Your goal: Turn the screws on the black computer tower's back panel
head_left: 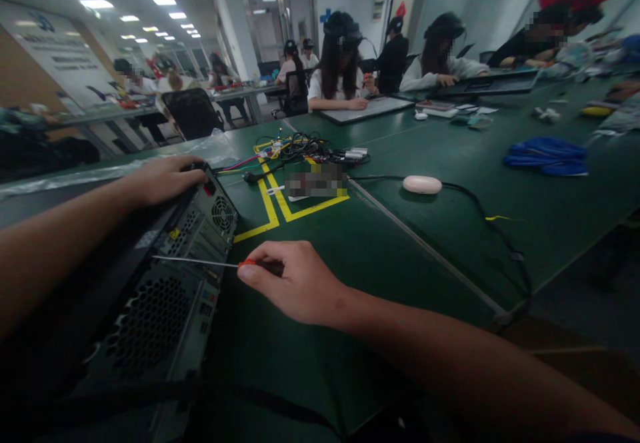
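Observation:
A black desktop computer case [135, 256] stands at the left, its rear panel with vents and ports turned toward the right. My left hand [173, 180] lies over its far upper corner, fingers bent round the edge. My right hand [300, 280] is closed on the red handle of a screwdriver [200, 261], pinched between thumb and fingers. The long thin shaft points left across the rear panel, and its tip is at the edge near the side cover. Whether a screw sits at the tip is too small to make out.
Beyond the case lies a tangle of cables [310, 146] by yellow tape [270, 196] on the green table. A pale pink oval case [423, 184] rests near a black cable [480, 210]. Further right is a blue bundle [547, 155]. Several people work across the table.

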A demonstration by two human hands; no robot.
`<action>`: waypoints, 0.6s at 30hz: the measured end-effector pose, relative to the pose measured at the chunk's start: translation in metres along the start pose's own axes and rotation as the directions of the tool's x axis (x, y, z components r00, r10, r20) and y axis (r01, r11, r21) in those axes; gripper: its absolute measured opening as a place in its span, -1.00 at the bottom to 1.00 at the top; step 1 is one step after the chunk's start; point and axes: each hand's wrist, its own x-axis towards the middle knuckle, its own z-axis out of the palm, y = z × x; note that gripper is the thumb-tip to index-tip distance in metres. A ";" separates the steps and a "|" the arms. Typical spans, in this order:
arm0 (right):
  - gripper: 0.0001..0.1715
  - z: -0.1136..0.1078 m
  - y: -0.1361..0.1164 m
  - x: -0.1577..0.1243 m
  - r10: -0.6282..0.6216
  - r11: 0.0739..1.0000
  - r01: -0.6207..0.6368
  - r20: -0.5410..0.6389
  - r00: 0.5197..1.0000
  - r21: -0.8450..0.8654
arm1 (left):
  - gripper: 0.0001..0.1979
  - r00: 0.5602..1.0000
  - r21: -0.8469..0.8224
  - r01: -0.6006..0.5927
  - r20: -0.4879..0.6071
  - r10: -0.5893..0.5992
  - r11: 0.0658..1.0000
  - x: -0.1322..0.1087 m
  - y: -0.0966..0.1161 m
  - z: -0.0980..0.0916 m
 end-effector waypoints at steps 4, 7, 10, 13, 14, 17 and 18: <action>-0.67 0.000 0.000 -0.002 -0.018 1.000 0.018 -0.039 0.999 0.006 | -0.19 1.000 0.014 0.003 -0.009 -0.003 1.000 0.002 -0.002 0.001; -0.73 -0.001 0.000 -0.002 -0.048 0.999 0.049 -0.036 0.998 0.009 | -0.20 1.000 0.023 0.001 -0.013 -0.001 1.000 0.004 -0.004 0.002; -0.78 -0.001 0.000 -0.001 -0.059 0.998 0.060 -0.031 0.998 0.018 | -0.22 1.000 0.018 0.005 -0.006 -0.005 1.000 0.004 -0.004 0.002; -0.79 -0.001 0.002 0.000 -0.073 0.997 0.074 -0.034 0.997 0.016 | -0.23 1.000 0.019 0.006 -0.012 -0.005 1.000 0.003 -0.003 0.001; -0.80 -0.001 0.002 0.000 -0.077 0.997 0.077 -0.034 0.996 0.015 | -0.23 1.000 0.021 0.004 -0.017 -0.003 1.000 0.004 -0.004 0.002; -0.80 -0.001 0.002 -0.001 -0.066 0.998 0.066 -0.026 0.997 0.016 | -0.22 1.000 0.013 -0.009 -0.028 0.009 1.000 0.006 -0.007 0.003; -0.80 -0.001 0.003 -0.001 -0.064 0.998 0.065 -0.026 0.998 0.016 | -0.23 0.999 0.006 -0.018 -0.027 0.019 1.000 0.007 -0.009 0.003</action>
